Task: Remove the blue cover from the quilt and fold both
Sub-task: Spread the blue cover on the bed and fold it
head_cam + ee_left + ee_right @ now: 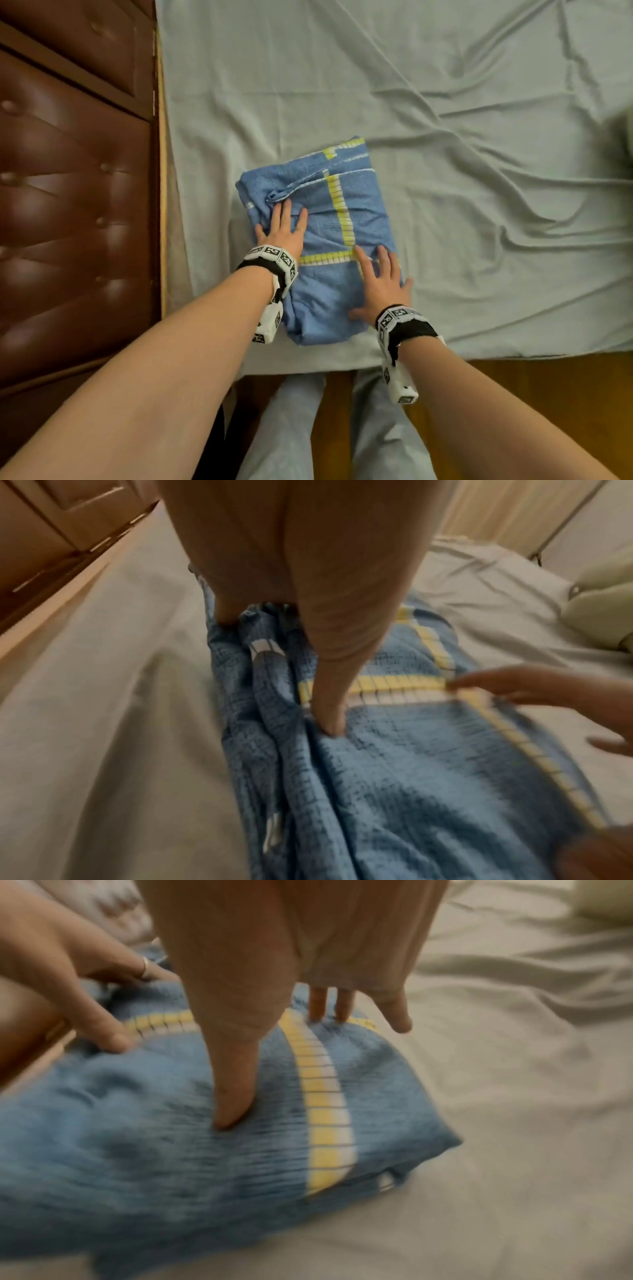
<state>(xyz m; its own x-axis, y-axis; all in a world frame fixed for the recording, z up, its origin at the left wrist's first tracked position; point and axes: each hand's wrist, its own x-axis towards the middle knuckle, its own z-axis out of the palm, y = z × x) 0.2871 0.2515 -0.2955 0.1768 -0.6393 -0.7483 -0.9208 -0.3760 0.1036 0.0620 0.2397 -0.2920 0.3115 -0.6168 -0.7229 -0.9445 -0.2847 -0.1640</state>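
The blue cover [329, 219], with yellow and white checked stripes, lies folded into a compact rectangle on the pale green sheet near the bed's front edge. My left hand [282, 228] lies flat on its left part, fingers straight and spread. My right hand [382, 284] presses flat on its near right part, fingers straight. In the left wrist view my left hand [308, 631] presses into the blue cover [411, 791]. The right wrist view shows my right hand [274, 1020] on the blue cover [137, 1137], thumb pressed into the cloth. The quilt is at most a pale bundle at the far right edge.
The pale green sheet [445, 102] is wrinkled across the bed. A brown padded headboard [68, 205] stands along the left. A pale greenish bundle [625, 137] lies at the far right edge. The wooden floor [531, 394] and my legs are below the bed's front edge.
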